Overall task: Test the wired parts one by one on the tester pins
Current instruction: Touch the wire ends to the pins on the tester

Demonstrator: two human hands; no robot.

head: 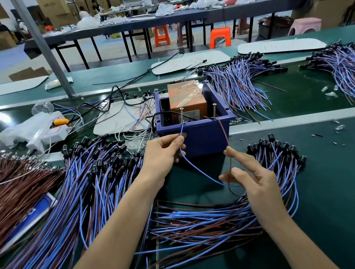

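A blue plastic box point(205, 139) holds an orange tester block point(186, 97), and two upright screw pins point(182, 115) point(215, 109) stand at its near wall. My left hand point(163, 157) pinches the blue wire point(196, 169) of one wired part, and the wire's tip reaches the left pin. My right hand point(251, 178) pinches the same part's brown wire point(226, 140), whose tip rises to the right pin. Both wires loop down toward my right palm; the part's black head is hidden.
Piles of blue-and-brown wired parts with black heads lie left point(83, 189), under my right hand point(230, 216) and behind on the belt point(240, 83). A brown wire heap point(3, 195) sits far left. A white power strip point(49, 132) and cables lie behind.
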